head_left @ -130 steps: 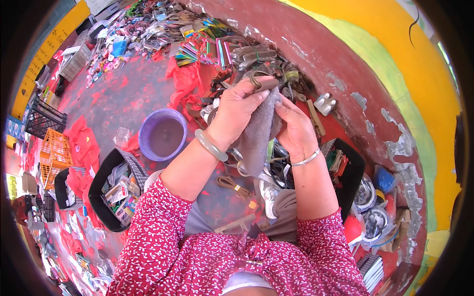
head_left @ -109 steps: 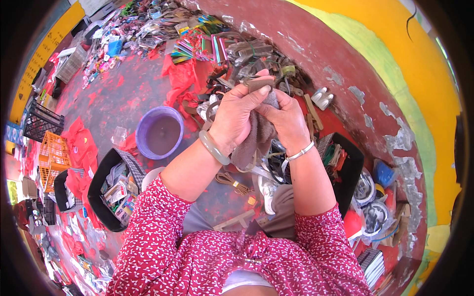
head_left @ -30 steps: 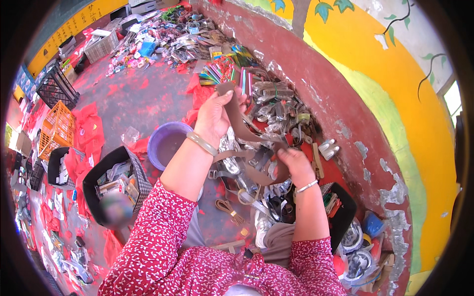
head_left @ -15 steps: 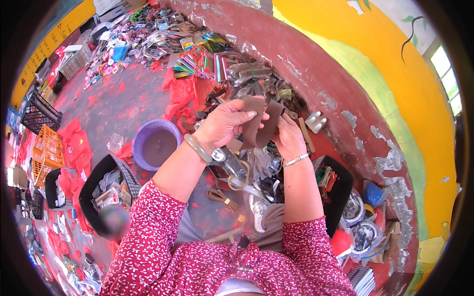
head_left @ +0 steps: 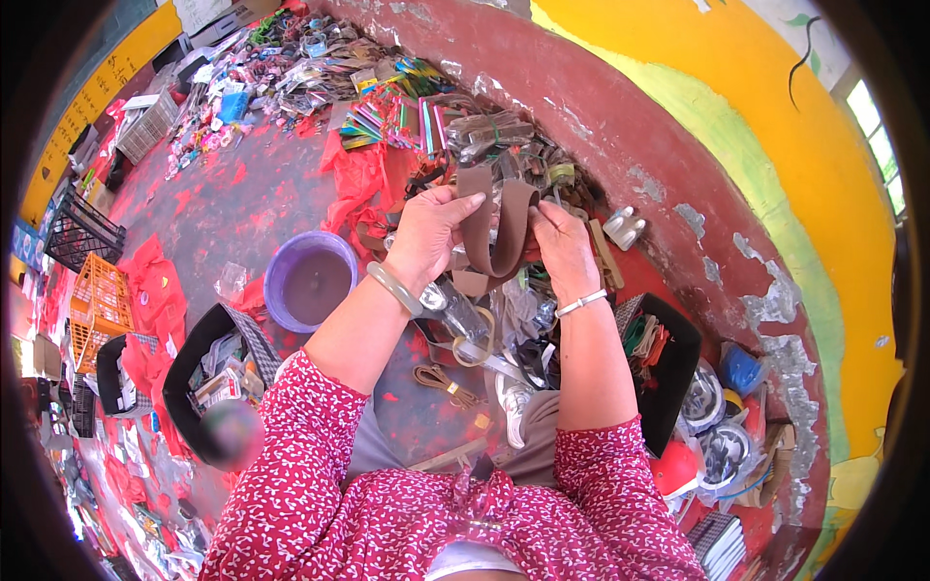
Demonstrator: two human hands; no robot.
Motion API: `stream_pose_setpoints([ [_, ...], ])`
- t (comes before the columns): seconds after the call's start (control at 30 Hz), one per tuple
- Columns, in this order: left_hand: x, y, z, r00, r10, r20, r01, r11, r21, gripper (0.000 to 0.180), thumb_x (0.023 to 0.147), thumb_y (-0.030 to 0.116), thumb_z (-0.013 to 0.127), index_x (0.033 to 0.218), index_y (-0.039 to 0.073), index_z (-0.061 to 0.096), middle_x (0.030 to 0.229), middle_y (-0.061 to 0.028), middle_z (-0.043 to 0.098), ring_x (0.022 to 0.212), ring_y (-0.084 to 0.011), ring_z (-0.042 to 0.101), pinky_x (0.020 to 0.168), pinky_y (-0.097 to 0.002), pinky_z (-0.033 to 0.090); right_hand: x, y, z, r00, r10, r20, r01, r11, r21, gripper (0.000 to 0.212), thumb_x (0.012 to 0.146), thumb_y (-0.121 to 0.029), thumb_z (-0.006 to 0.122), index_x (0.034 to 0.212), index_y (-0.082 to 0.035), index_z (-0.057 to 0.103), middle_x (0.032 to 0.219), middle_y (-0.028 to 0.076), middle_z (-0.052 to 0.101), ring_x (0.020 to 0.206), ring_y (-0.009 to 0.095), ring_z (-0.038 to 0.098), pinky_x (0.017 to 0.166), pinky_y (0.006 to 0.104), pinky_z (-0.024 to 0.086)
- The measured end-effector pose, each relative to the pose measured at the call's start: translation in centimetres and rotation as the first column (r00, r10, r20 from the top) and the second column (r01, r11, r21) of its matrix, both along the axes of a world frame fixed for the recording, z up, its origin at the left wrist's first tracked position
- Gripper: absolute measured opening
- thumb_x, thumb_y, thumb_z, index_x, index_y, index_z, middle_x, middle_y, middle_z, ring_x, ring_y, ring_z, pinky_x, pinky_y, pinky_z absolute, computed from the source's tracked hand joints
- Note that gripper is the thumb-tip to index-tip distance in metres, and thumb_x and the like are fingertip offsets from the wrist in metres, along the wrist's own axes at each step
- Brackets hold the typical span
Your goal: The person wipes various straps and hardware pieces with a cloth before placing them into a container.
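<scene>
A wide brown fabric band [head_left: 508, 254] hangs in a loop between my two hands, in front of my chest. My left hand [head_left: 423, 237] pinches its left end between thumb and fingers. At the other side my right hand [head_left: 565, 250] has its fingers closed on the band's right end. Beneath the hands lies a jumble of clear plastic-wrapped goods [head_left: 455, 315] and dark straps. A bundled coil of brown cord [head_left: 444, 385] rests on the floor close to my legs.
Left of my forearm stands a purple bucket [head_left: 273, 281]. Open black boxes flank me, one on the left [head_left: 179, 392] and one on the right [head_left: 678, 387]. Heaped goods [head_left: 494, 136] line the red wall [head_left: 620, 145]. An orange crate [head_left: 100, 305] sits far left.
The band has opened into a wider loop, its left end drawn leftward. My left hand has shifted slightly left, and my right hand remains at the other end.
</scene>
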State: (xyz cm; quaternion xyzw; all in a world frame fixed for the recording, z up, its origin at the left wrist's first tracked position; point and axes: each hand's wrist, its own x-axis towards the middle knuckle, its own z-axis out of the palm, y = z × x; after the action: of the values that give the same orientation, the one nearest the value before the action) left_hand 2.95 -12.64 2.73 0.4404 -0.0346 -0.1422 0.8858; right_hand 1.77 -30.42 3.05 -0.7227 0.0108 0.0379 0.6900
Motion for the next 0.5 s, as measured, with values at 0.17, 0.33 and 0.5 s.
stream_pose_setpoints([
  [0.17,-1.3,-0.5,1.8,0.991,-0.096,0.095,0.109,0.983,-0.146,0.028,0.086,0.005,0.049,0.113,0.002,0.049,0.095,-0.0133,0.061,0.076,-0.0167,0.060,0.066,-0.0266,0.050,0.3,-0.2,-0.9,0.955,0.004,0.296,0.140,0.876,-0.462,0.024,0.085,-0.020,0.048,0.096,-0.001,0.056,0.078,0.020,0.059,0.076,0.034,0.058,0.068,0.0367,0.044],
  [0.33,-1.7,-0.6,1.6,0.918,-0.369,0.147,0.376,0.926,-0.025,0.039,0.083,0.004,0.053,0.121,0.003,0.043,0.094,-0.0150,0.061,0.071,-0.0160,0.059,0.063,-0.0252,0.050,0.0,0.1,-1.7,0.998,0.066,0.023,-0.070,0.954,0.293,0.023,0.087,-0.017,0.048,0.103,-0.001,0.055,0.086,0.013,0.061,0.077,0.021,0.060,0.068,0.0296,0.046],
  [0.5,-1.5,-0.7,1.2,0.929,-0.366,0.046,0.358,0.925,0.128,0.027,0.079,0.003,0.057,0.104,0.002,0.048,0.086,-0.0139,0.061,0.069,-0.0166,0.060,0.062,-0.0261,0.051,-0.7,1.0,-0.4,0.988,0.143,-0.051,-0.082,0.785,0.614,0.022,0.088,-0.017,0.049,0.104,-0.002,0.053,0.085,0.006,0.060,0.068,0.015,0.058,0.056,0.0267,0.048],
])
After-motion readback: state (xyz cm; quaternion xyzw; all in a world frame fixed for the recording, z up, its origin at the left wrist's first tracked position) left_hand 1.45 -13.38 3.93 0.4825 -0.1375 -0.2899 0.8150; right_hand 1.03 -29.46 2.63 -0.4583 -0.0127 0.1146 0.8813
